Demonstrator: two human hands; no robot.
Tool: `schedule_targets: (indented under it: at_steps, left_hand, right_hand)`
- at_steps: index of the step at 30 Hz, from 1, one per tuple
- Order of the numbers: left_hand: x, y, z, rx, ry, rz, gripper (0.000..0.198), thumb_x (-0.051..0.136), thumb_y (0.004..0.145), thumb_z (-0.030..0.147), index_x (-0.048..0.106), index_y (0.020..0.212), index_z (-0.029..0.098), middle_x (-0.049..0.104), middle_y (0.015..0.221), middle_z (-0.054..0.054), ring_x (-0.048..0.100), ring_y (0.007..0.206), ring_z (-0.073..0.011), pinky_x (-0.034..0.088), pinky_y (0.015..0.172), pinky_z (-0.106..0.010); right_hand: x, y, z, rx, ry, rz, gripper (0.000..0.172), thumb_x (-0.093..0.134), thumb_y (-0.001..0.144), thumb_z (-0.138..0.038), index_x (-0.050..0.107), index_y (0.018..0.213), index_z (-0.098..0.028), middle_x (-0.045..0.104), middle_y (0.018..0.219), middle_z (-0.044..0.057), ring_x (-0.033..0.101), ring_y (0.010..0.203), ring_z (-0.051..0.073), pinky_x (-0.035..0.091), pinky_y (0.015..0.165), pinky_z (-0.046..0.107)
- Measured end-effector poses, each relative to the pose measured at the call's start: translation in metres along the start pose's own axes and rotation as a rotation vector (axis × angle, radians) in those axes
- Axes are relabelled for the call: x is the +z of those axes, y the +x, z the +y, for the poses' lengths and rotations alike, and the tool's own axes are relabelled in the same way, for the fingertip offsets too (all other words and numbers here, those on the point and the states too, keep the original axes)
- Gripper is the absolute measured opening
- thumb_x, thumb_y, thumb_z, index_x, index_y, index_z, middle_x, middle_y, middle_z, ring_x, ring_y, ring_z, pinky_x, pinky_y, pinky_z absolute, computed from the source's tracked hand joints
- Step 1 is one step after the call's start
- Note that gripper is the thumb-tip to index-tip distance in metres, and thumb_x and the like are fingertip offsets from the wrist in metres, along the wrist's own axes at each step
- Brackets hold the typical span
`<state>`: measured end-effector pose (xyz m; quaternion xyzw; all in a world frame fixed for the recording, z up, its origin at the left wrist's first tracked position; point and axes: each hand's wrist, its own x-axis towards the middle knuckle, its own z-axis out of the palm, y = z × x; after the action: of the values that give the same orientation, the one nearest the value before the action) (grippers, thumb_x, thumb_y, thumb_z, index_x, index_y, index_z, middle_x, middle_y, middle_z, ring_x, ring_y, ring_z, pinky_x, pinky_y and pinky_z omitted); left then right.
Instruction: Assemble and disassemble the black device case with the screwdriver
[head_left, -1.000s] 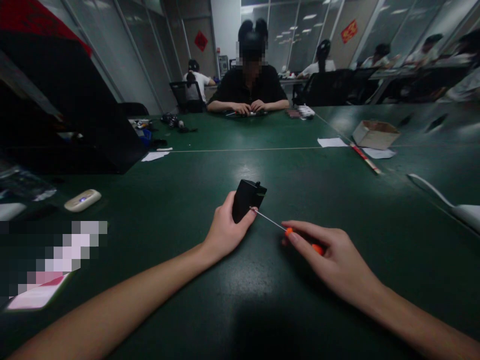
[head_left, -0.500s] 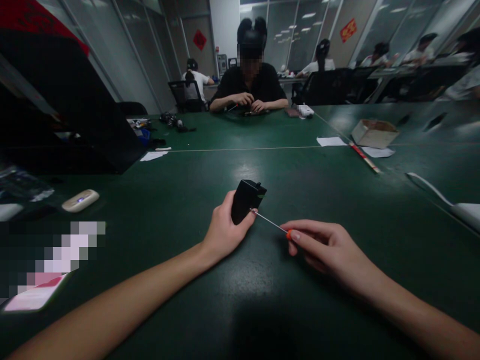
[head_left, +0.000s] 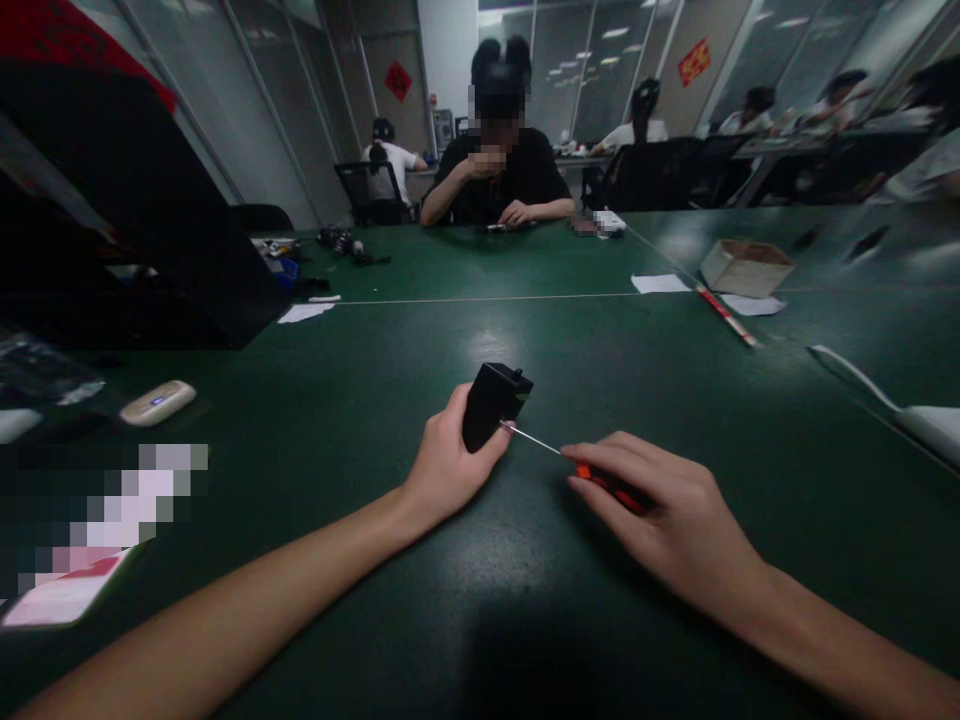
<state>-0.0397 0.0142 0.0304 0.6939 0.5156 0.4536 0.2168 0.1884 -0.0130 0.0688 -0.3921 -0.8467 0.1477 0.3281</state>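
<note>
My left hand [head_left: 459,460] is closed around a black box-shaped device [head_left: 491,405], held tilted above the green table [head_left: 360,610]. A small knob stands up from the device's far end. In my right hand [head_left: 660,500] is a screwdriver [head_left: 583,470] with an orange and black handle, gripped between thumb and fingers. Its thin metal shaft points left, and the tip meets the device's near side beside my left thumb. Whether a screw sits under the tip is too small to tell.
At left lie a pale oval case [head_left: 159,403] and a partly blurred phone [head_left: 64,590], near a large black stand [head_left: 172,230]. An open cardboard box [head_left: 746,268] and paper [head_left: 660,284] are at far right. Across the table sits a person in black [head_left: 540,165].
My right hand has turned around the screwdriver, its fingers now more extended and more of the handle showing. My left hand keeps the device in place. The person opposite has raised one hand.
</note>
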Motion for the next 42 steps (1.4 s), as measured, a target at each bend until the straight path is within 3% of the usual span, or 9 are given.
schedule_targets:
  at_steps: [3,8,15,26,29,37,42]
  left_hand:
    - [0.0002,0.0002,-0.0006,0.000,0.005,-0.005,0.035,0.062,0.089,0.037,0.055,0.116,0.017,0.064,0.088,-0.002,0.056,0.071,-0.0141,0.042,0.063,-0.024]
    - [0.0001,-0.0003,-0.0004,-0.008,0.014,-0.005,0.035,0.062,0.089,0.036,0.055,0.118,0.017,0.065,0.089,-0.002,0.058,0.072,-0.0148,0.043,0.064,-0.024]
    - [-0.0001,-0.0003,0.0011,-0.009,0.006,-0.008,0.035,0.062,0.089,0.036,0.055,0.117,0.016,0.064,0.088,-0.002,0.056,0.071,-0.0143,0.042,0.063,-0.024]
    - [0.0000,-0.0014,0.0023,-0.031,-0.006,-0.029,0.030,0.061,0.089,0.038,0.054,0.109,0.016,0.060,0.082,-0.001,0.053,0.067,-0.0135,0.040,0.060,-0.024]
    - [0.0004,-0.0009,0.0016,-0.024,-0.003,-0.037,0.031,0.061,0.089,0.038,0.053,0.111,0.017,0.061,0.082,-0.001,0.054,0.067,-0.0138,0.040,0.060,-0.024]
    - [0.0002,-0.0001,0.0011,-0.034,0.009,-0.038,0.033,0.060,0.089,0.038,0.054,0.113,0.017,0.062,0.085,-0.002,0.055,0.069,-0.0147,0.041,0.062,-0.025]
    - [0.0001,-0.0008,0.0014,-0.038,0.022,-0.024,0.033,0.060,0.089,0.039,0.054,0.112,0.016,0.061,0.083,-0.001,0.054,0.068,-0.0145,0.040,0.061,-0.025]
  right_hand:
    - [0.0002,0.0004,0.0009,0.082,0.006,-0.010,0.027,0.058,0.093,-0.028,0.071,0.114,-0.018,0.075,0.098,0.007,0.071,0.085,0.019,0.058,0.075,0.030]
    - [-0.0020,0.0023,-0.0011,0.209,0.120,-0.072,0.026,0.051,0.097,-0.029,0.072,0.110,-0.021,0.075,0.076,-0.001,0.071,0.068,0.014,0.057,0.065,0.025]
    - [0.0001,0.0012,-0.0022,0.079,0.063,0.008,0.021,0.057,0.093,-0.021,0.074,0.106,-0.021,0.077,0.094,0.002,0.073,0.080,0.015,0.057,0.067,0.024]
    - [0.0016,-0.0069,0.0032,-0.156,-0.187,0.002,0.028,0.054,0.095,-0.017,0.067,0.119,-0.016,0.068,0.098,0.008,0.067,0.076,0.015,0.055,0.064,0.026]
    - [0.0015,-0.0058,0.0047,-0.158,-0.238,-0.024,0.028,0.052,0.096,-0.019,0.066,0.121,-0.016,0.068,0.101,0.009,0.068,0.077,0.016,0.056,0.062,0.025]
    - [-0.0014,-0.0001,-0.0003,-0.112,-0.185,-0.002,0.028,0.046,0.097,-0.017,0.069,0.113,-0.014,0.077,0.097,0.008,0.074,0.084,0.018,0.059,0.076,0.029]
    - [-0.0011,-0.0020,-0.0004,-0.126,-0.141,-0.005,0.026,0.049,0.096,-0.015,0.067,0.115,-0.015,0.074,0.092,0.007,0.071,0.077,0.016,0.057,0.068,0.027]
